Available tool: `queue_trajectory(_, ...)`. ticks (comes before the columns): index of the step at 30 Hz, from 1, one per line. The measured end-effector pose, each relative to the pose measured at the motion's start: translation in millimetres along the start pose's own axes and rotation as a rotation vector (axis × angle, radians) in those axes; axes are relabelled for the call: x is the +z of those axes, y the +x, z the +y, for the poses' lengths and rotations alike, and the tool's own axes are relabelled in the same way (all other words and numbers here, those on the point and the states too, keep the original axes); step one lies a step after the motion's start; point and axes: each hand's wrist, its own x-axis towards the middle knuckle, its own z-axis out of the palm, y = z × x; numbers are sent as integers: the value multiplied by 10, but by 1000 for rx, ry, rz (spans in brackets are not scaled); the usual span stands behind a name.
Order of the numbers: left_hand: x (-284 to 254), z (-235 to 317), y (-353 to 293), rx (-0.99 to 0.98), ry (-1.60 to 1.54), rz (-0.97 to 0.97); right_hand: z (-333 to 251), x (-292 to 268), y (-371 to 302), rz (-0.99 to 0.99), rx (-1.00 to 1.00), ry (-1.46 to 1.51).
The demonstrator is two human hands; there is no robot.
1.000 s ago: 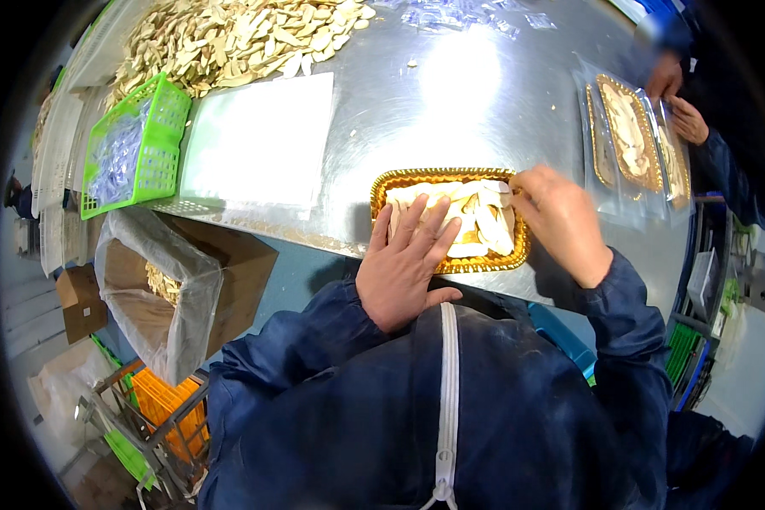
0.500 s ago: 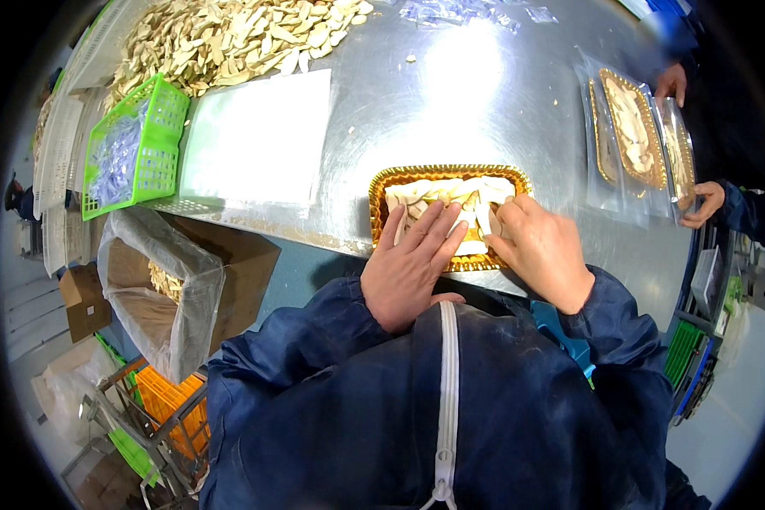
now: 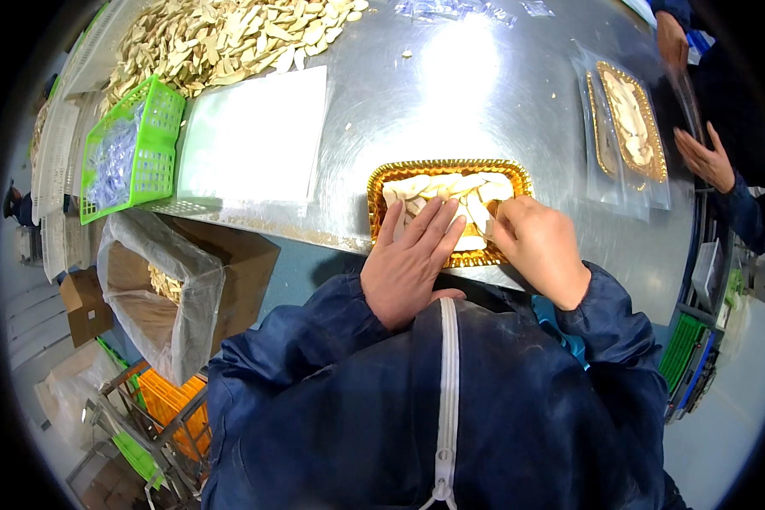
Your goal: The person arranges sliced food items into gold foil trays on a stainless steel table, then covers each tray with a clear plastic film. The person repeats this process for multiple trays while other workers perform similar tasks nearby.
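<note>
Slices under fingers of left hand

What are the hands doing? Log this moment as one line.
left hand: spread over slices in gold tray | right hand: fingertips at slices, tray's right side | nearby: green basket, slice pile

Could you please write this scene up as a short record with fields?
Left hand: open, fingers spread over pale slices
Right hand: fingers bent at the slices; grip unclear
Tray: gold tray with fluted rim, on metal table
Left side: white sheet, green basket of small packets
Right side: bagged trays, co-worker's hand
</note>
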Motion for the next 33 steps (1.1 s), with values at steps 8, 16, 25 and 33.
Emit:
queue_trajectory(8,-12,-3,7,1,-8,11,-94,-24,4,-5,-33,-17)
queue_trajectory(16,-92,-10,-33,-9,-37,17,-77,-76,-1,5,-24,-36)
queue_trajectory(25,-170,-55,-152,-59,18,-66,-72,-50,12,-110,-195,69)
queue_trajectory(33,-145,-67,-141,-55,3,-67,-25,-19,82,-215,-181,135)
